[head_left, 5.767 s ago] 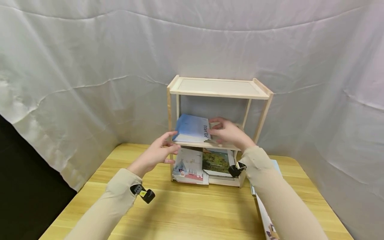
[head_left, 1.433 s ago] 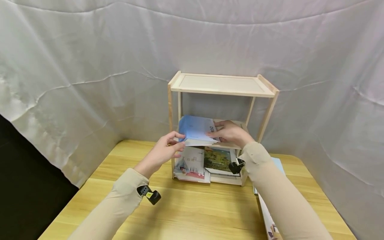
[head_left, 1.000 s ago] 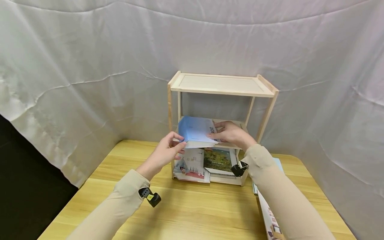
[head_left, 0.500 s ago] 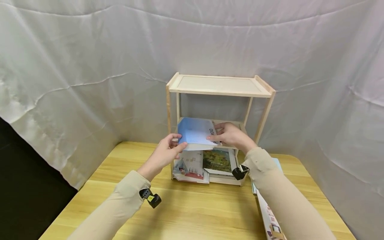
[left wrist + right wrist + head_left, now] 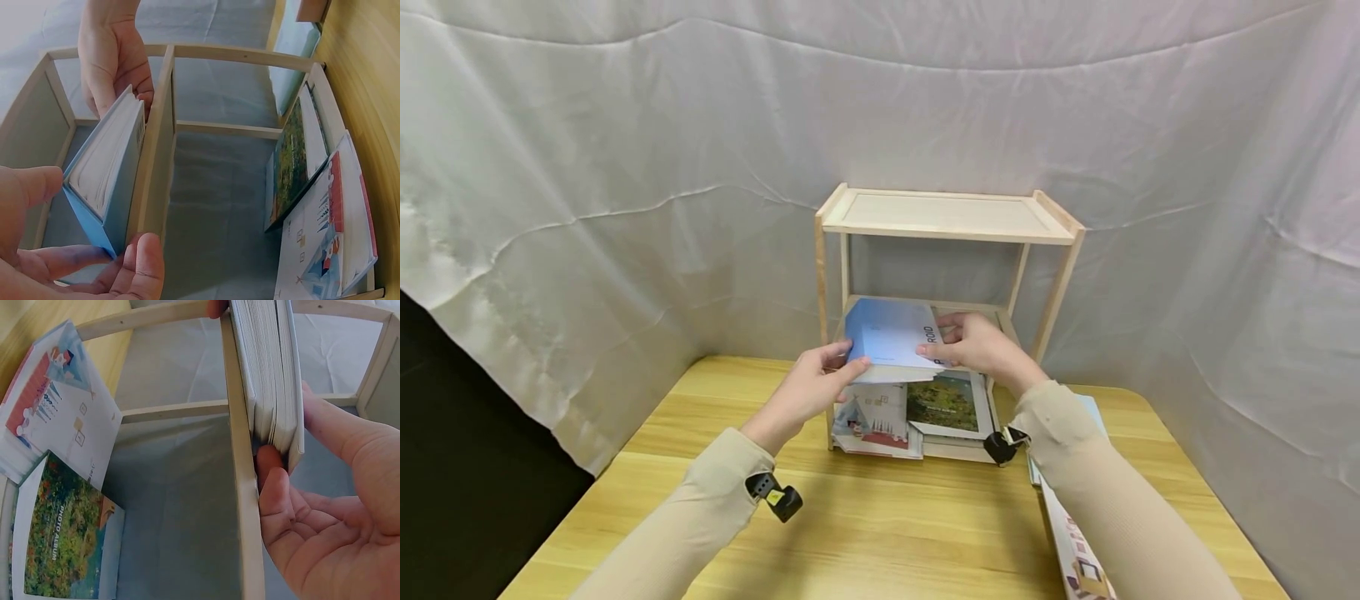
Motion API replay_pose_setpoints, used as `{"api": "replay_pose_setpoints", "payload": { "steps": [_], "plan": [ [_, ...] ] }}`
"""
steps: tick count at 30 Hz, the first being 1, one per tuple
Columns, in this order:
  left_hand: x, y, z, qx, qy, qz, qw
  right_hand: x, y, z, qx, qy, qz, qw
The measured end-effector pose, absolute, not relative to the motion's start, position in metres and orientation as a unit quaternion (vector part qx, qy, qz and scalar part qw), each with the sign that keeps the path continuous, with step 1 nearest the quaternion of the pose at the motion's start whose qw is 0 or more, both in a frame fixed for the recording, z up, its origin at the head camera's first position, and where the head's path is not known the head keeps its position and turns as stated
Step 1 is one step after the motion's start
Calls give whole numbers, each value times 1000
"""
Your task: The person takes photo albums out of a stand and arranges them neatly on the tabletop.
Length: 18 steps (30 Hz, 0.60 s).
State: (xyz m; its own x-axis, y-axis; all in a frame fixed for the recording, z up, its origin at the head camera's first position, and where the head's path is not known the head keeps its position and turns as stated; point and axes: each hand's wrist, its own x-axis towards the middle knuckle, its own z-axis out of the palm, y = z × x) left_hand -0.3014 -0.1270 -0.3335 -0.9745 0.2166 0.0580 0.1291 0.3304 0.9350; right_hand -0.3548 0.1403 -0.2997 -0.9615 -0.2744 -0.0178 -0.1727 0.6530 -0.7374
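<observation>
A blue-and-white photo album point(image 5: 891, 333) marked POLAROID lies flat at the middle shelf of a small wooden rack, its front edge jutting past the shelf. My left hand point(image 5: 808, 385) holds its blue spine corner, thumb above and fingers below. At the opposite side my right hand point(image 5: 988, 348) pinches the album, the thumb on the cover over part of the lettering. The album's thick page block point(image 5: 269, 375) faces the right wrist camera. In the left wrist view, the left fingers point(image 5: 134, 269) reach under the blue spine point(image 5: 103, 225).
The rack's top board point(image 5: 947, 215) spans above. On its bottom level lean a white album with a tent drawing point(image 5: 880, 408) and a green-covered photo album point(image 5: 946, 404). More albums point(image 5: 1078, 542) lie on the wooden table point(image 5: 880, 525) at right, partly behind the right arm. Grey cloth point(image 5: 925, 100) hangs behind.
The album has come forward and slightly right from farther back on the shelf. My left hand has gone from beside its corner to holding it; my right thumb has moved onto the cover.
</observation>
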Motion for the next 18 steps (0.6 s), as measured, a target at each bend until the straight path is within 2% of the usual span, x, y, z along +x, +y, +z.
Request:
{"api": "replay_pose_setpoints", "payload": {
  "steps": [12,18],
  "plan": [
    [-302,-126,-334,110,814,568,46,-345,147,-301,-144,906,-396,46],
    [-302,-134,-333,110,814,570,39,-343,142,-302,-144,895,-419,58]
  ]
}}
